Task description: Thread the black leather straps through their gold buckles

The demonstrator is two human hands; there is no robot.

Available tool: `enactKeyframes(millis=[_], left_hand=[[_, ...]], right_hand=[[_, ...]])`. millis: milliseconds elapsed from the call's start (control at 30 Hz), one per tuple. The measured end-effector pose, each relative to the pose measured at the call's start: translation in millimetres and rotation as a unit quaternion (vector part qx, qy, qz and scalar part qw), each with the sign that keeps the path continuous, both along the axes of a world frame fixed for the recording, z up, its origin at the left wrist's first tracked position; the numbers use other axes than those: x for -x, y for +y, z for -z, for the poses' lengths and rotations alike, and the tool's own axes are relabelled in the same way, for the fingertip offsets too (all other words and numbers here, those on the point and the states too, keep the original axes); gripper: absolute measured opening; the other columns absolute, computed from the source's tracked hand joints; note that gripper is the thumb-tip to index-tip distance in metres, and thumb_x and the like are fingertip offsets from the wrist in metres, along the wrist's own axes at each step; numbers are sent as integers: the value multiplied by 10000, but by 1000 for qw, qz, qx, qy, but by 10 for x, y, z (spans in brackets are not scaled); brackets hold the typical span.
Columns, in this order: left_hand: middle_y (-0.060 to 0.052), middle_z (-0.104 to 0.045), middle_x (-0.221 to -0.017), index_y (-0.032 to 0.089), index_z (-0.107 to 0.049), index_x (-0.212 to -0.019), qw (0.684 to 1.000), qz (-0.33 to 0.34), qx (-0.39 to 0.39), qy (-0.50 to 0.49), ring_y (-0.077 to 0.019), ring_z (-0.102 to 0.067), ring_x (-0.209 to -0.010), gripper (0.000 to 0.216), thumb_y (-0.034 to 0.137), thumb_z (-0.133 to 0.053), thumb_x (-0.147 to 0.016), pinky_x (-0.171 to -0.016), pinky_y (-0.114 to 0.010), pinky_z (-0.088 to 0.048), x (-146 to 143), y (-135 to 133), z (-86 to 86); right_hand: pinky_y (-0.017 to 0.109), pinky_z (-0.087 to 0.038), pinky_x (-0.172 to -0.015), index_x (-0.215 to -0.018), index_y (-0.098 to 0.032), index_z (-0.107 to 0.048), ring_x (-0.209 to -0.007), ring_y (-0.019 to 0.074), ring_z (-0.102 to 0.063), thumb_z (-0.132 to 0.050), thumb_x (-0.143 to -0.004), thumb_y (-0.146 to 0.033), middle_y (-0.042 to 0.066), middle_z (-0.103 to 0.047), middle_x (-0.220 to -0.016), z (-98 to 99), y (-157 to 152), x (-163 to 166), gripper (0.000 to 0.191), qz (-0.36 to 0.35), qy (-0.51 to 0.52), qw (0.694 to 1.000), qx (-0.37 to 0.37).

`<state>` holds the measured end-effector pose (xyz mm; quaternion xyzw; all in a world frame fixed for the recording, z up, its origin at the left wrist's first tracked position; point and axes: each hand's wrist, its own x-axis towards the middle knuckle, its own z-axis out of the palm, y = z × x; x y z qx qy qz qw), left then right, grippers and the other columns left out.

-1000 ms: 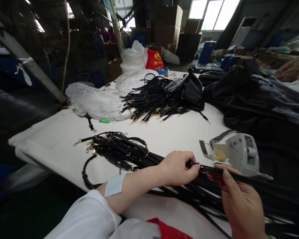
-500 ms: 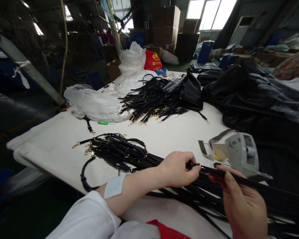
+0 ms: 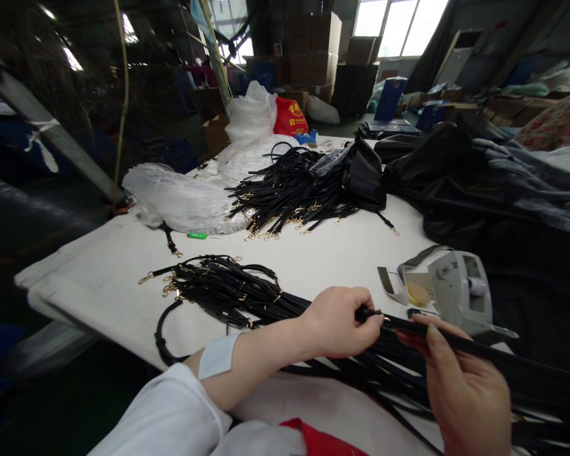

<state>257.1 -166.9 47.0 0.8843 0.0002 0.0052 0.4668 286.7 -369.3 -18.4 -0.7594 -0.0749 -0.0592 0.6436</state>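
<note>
My left hand (image 3: pixel 344 322) is closed around the end of a black strap (image 3: pixel 406 325), near a small gold metal fitting. To its right, my right hand (image 3: pixel 465 380) pinches the same strap between thumb and fingers. The strap runs on toward the right edge of the view. Beneath and beside my hands lies a bundle of black straps (image 3: pixel 228 288) with gold clasps at its left end. My left forearm passes over part of that bundle.
A grey-white tape dispenser (image 3: pixel 460 291) stands beyond my right hand. Farther back on the white table (image 3: pixel 99 272) are a second heap of straps (image 3: pixel 289 190), clear plastic bags (image 3: pixel 180 196), a red bag (image 3: pixel 291 116) and black bags (image 3: pixel 475 171) at right.
Hardly anything differs. Both hands keep their grip on the strap in nearly the same place, and the view has shifted very slightly.
</note>
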Motion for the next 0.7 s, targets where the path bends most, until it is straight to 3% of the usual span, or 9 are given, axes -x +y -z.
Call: enactKeyframes(millis=[200,300,433,567,700], left_hand=[[45,-502,-556,207,-575,-775,1000,-3,-22,-1,-112,-417,-515,141,340,-590,-816,-546,-250,-301,7,-1,-5],[38,-515,-573,207,-549,-759,999,-15,-46,-8,-121,-424,-532,150,341,-590,-810,-562,-260,-303,21,-37,21],[13,-552,-618,201,-529,-764,996,-16,-80,-31,-141,-454,-572,149,331,-570,-824,-569,-271,-306,51,-124,46],[21,-579,-626,194,-591,-846,999,46,-21,-14,-126,-488,-557,137,330,-601,-832,-562,-248,-350,76,-142,-10],[-4,-669,-774,175,-648,-966,996,71,49,-15,-117,-540,-622,262,355,-717,-790,-586,-224,-404,66,-85,1]], right_hand=[[364,-587,-841,-1075,-224,-751,-895,248,-747,-682,-899,-438,54,-792,-996,-75,6,33,285,-6,-28,999,40],[334,-576,-864,-1048,-245,-757,-917,230,-743,-672,-912,-390,29,-792,-976,-119,43,83,216,-18,-90,992,88],[334,-584,-814,-1016,-241,-758,-874,230,-739,-657,-916,-371,38,-790,-948,-131,85,133,193,-21,-124,986,109],[375,-569,-868,-961,-203,-757,-917,251,-717,-604,-933,-395,59,-770,-942,-180,56,52,248,-6,-7,1000,-13],[413,-464,-1050,-996,-208,-743,-1037,242,-675,-595,-878,-252,60,-737,-1027,-299,-28,-116,195,16,-1,986,-165]])
